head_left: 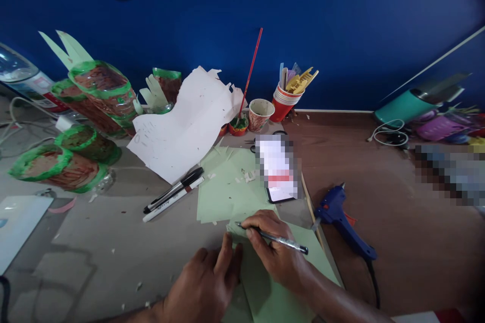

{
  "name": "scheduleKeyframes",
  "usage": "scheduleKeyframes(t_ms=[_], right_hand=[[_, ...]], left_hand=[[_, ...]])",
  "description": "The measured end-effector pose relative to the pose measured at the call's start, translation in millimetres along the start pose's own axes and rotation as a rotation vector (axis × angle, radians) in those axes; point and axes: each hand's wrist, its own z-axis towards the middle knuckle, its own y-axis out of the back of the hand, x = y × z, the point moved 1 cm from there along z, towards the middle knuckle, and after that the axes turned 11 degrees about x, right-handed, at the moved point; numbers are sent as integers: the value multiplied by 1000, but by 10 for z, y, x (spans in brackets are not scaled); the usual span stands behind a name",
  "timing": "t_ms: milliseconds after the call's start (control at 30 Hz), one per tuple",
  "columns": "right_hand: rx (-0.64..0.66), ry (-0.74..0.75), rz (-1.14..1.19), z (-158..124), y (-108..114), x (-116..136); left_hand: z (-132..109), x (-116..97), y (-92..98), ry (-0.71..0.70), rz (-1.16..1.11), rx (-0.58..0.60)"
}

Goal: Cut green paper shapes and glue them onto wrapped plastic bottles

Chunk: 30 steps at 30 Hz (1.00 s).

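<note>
Right hand grips a pen, fingers clenched around the barrel, tip down on the upper left corner of a green paper sheet. The pen lies slanted, its cap end pointing right, past the knuckles. Left hand rests flat on the desk just beside the sheet's left edge, fingers loose and slightly curled, grasping nothing, fingertips touching the paper edge.

The green sheet sits at the near edge of the desk, under both hands. A second, paler green sheet lies just behind it, with small paper scraps on it. A phone, screen blurred, lies on that sheet's right side. Two markers, one black and one white, lie side by side to the left of the pale sheet. A white cut-up paper lies behind them. Scissors are partly hidden behind the phone.

A blue glue gun lies on the brown surface to the right, near the right hand but apart from it. At the back: a paper cup, a red cup stuffed with sticks, a small bowl with a red stick leaning in it. At the left: several cut plastic bottles painted brown and green. Far right: a teal tool and a white cable.
</note>
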Motion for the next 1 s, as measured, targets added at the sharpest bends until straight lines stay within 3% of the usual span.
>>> scheduleKeyframes(t_ms=[300,733,1000], right_hand=[[-2,2,-6,17,3,9],[-10,6,-18,26,4,19],[0,3,-22,15,-5,0]], left_hand=[[-8,-10,16,10,-2,-46],[-16,-16,-30,-13,7,45],[-7,-9,-14,-2,-1,24]])
